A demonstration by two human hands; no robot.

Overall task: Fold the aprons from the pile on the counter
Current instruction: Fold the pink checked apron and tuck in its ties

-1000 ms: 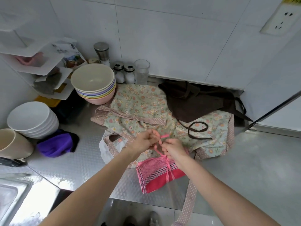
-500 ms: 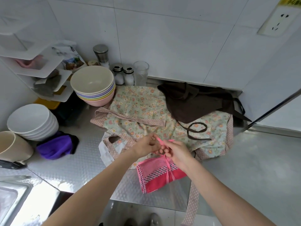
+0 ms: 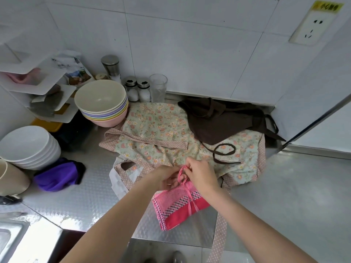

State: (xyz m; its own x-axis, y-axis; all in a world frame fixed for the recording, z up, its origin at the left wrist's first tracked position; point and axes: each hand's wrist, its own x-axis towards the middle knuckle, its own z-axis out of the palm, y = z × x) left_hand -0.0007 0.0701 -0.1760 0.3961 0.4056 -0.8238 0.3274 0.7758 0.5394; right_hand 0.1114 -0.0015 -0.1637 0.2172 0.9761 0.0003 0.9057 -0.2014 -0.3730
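The pink apron [image 3: 178, 205], folded at the counter [image 3: 284, 196] edge at 6 o'clock, has its tie [image 3: 182, 172] pinched by left hand [image 3: 165, 178] and right hand [image 3: 201, 174] together; a slack loop could slip, letting the bundle unroll.

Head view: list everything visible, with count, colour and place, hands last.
pink apron: 1, pink, folded at counter front, tied with pink strap
floral apron: 1, pale green, spread mid-counter
brown apron: 1, brown, on the floral apron
pastel bowls: 1 stack, mixed, back left
white bowls: 1 stack, left
purple cloth: 1, beside white bowls
shakers: 2, clear, by wall
glass: 1, clear, beside shakers
counter: 1, steel
left hand: grip on strap
right hand: grip on strap
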